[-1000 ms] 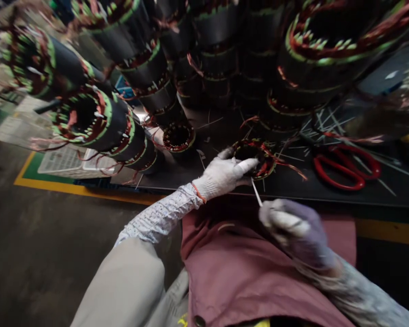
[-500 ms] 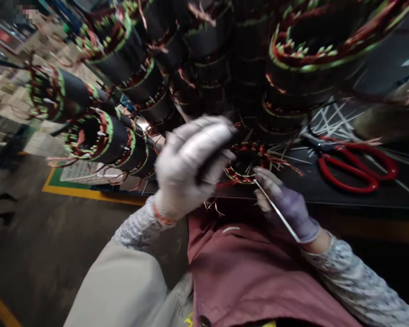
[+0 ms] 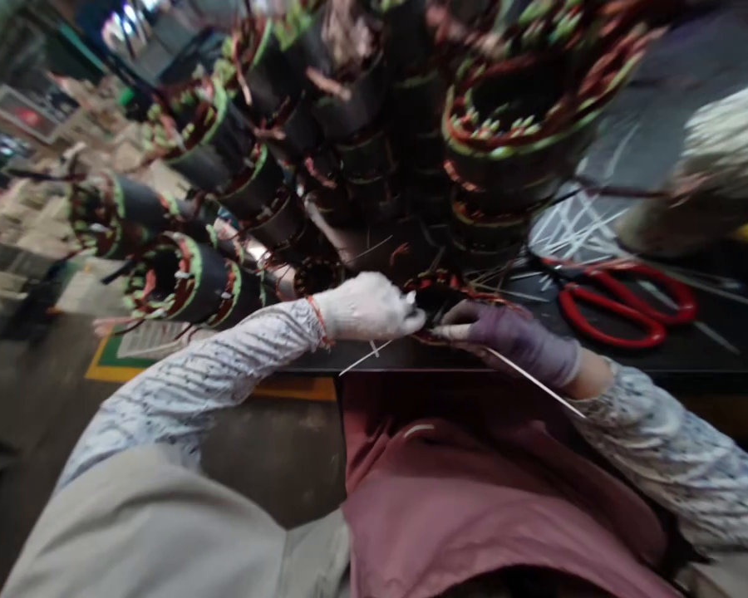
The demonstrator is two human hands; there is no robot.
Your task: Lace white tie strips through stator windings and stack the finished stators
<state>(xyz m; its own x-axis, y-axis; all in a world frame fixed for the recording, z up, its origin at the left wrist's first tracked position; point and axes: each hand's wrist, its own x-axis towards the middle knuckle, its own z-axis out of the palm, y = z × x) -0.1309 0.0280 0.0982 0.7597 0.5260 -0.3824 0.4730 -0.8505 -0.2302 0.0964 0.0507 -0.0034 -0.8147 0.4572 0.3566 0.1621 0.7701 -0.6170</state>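
A small stator [image 3: 440, 281] with copper windings sits near the bench's front edge, its front side mostly covered by my hands. My left hand [image 3: 371, 307], in a white glove, is closed at the left side of the stator; whatever its fingertips pinch is too blurred to make out. My right hand [image 3: 517, 340], in a purple glove, has its fingers closed on the stator's front right rim. A thin white cord [image 3: 536, 382] runs from under this hand towards the wrist. Another thin white strand [image 3: 365, 359] sticks out below my left hand.
Red-handled scissors [image 3: 623, 307] lie to the right, before a heap of white strips [image 3: 573, 228]. Stacked stators [image 3: 517, 166] stand behind, with more [image 3: 180, 278] at the left. A pale bundle [image 3: 729, 158] is at the far right. The bench edge [image 3: 691, 361] runs before me.
My left hand has come down from above the bench to the stator, its fingers now beside the right hand's. My right hand stays at the stator. The view has shifted slightly.
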